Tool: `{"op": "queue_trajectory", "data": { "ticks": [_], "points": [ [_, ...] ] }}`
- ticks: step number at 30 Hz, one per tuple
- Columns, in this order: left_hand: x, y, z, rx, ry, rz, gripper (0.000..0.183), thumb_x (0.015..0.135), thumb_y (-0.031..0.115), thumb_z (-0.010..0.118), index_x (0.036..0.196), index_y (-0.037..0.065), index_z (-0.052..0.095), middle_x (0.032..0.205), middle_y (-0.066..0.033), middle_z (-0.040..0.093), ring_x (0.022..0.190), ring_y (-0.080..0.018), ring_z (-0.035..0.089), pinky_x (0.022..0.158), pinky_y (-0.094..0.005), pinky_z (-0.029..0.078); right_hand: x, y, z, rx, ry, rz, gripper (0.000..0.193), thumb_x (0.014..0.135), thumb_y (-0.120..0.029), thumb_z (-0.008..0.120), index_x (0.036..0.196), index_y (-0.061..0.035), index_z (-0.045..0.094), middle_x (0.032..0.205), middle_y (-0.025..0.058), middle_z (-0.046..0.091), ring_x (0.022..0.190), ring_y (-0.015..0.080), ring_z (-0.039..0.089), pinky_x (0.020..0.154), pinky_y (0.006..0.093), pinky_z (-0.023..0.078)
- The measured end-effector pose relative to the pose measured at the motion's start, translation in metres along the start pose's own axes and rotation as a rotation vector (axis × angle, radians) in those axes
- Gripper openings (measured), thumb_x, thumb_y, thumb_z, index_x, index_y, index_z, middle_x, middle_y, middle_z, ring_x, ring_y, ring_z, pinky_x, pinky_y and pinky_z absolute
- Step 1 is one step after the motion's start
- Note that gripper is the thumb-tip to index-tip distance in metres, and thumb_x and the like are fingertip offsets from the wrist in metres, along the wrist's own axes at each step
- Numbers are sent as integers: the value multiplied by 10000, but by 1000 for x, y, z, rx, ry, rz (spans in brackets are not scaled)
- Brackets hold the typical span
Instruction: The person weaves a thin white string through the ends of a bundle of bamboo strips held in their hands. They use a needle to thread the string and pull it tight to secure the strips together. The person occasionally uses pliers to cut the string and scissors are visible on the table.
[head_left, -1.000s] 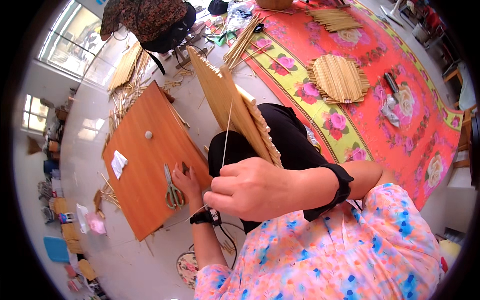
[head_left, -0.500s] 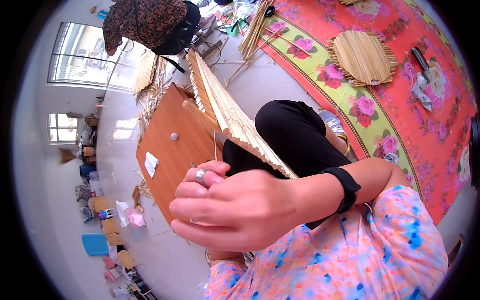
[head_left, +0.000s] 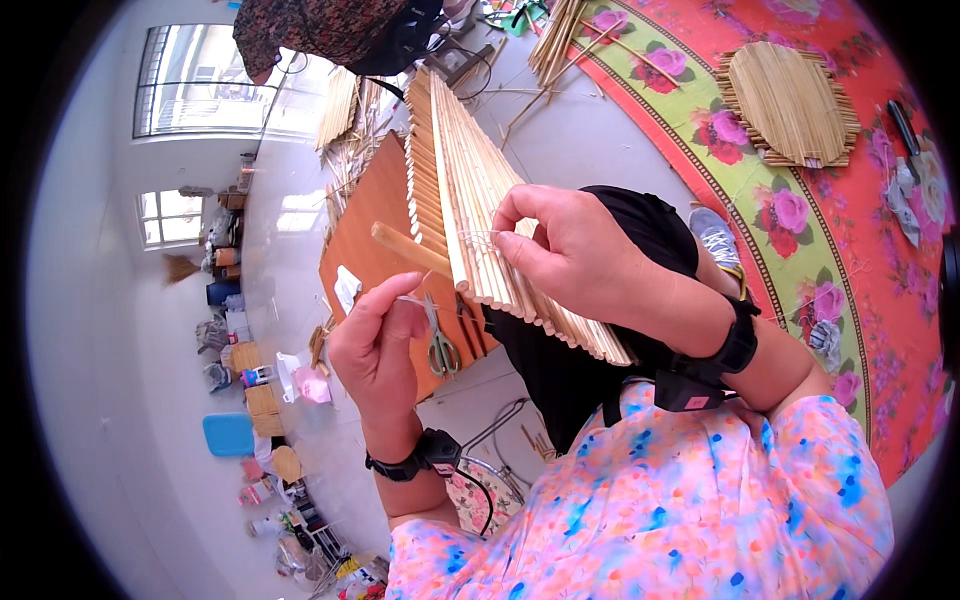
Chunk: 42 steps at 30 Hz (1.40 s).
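A panel of pale reed sticks (head_left: 475, 150), bound side by side, leans over my lap and the table edge. My right hand (head_left: 585, 250) rests at its face, thumb and forefinger pinching a thin white thread (head_left: 482, 237) against the sticks. Left of the panel's lower edge, my left hand (head_left: 375, 345) is raised with thumb and forefinger closed on a thin strand, apparently the thread's other end. Behind that hand, scissors (head_left: 442, 352) with grey-green handles lie on the brown table (head_left: 370, 210). A thick wooden rod (head_left: 405, 245) juts out beneath the panel.
A rounded reed mat (head_left: 787, 103) and a black-handled tool (head_left: 903, 125) lie on the red floral cloth (head_left: 690, 150) to the right. Another person (head_left: 330, 35) is at the top left. Loose reeds (head_left: 557, 45) lie on the floor, and goods line the left wall.
My hands, close together in front of the panel before, have parted. The right has moved up onto the sticks, the left down and aside. The scissors now show, and the view has shifted.
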<state>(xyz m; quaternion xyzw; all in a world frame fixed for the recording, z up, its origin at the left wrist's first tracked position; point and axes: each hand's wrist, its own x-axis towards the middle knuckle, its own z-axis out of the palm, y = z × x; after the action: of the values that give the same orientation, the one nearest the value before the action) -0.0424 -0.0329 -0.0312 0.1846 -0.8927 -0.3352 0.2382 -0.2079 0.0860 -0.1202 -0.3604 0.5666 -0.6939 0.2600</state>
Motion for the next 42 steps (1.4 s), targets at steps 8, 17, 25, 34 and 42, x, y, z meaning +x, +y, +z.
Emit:
{"op": "queue_trajectory", "data": {
  "ticks": [8, 17, 25, 34, 42],
  "points": [
    [18, -6, -16, 723, -86, 381, 287, 832, -85, 630, 1110, -17, 655, 728, -105, 558, 627, -220, 556, 556, -318, 444, 25, -25, -32, 682, -500, 419, 188, 929, -191, 577, 817, -40, 581, 689, 12, 598, 500, 17, 426, 443, 163, 306],
    [-6, -88, -159, 1221, 105, 200, 224, 891, -1, 564, 1096, -4, 652, 957, -186, 665, 816, -340, 639, 688, -395, 503, 33, -59, -69, -12, -653, 248, 324, 890, -310, 619, 756, -15, 628, 679, 36, 632, 613, 121, 580, 559, 283, 455],
    [-154, -185, -361, 1570, 7, -563, 188, 904, 149, 589, 996, 20, 690, 809, -196, 672, 752, -386, 636, 682, -423, 502, 33, -49, -97, -263, -733, 81, 331, 884, -285, 650, 735, 6, 594, 618, 36, 555, 580, 129, 532, 533, 304, 422],
    [-43, -75, -83, -63, 199, -222, 171, 957, 95, 552, 1025, 4, 680, 1019, -104, 673, 720, -93, 602, 679, -210, 469, 24, -58, -71, -179, -479, -64, 270, 888, -198, 646, 745, 21, 579, 541, 27, 428, 507, 114, 388, 476, 306, 342],
    [4, -9, 25, -539, -135, -211, 153, 959, 20, 495, 1016, -39, 625, 1068, -159, 645, 778, -138, 663, 717, -258, 534, 22, -71, -70, -236, -448, -58, 258, 881, -196, 646, 759, 27, 599, 537, 37, 416, 502, 113, 381, 464, 308, 331]
  ]
}}
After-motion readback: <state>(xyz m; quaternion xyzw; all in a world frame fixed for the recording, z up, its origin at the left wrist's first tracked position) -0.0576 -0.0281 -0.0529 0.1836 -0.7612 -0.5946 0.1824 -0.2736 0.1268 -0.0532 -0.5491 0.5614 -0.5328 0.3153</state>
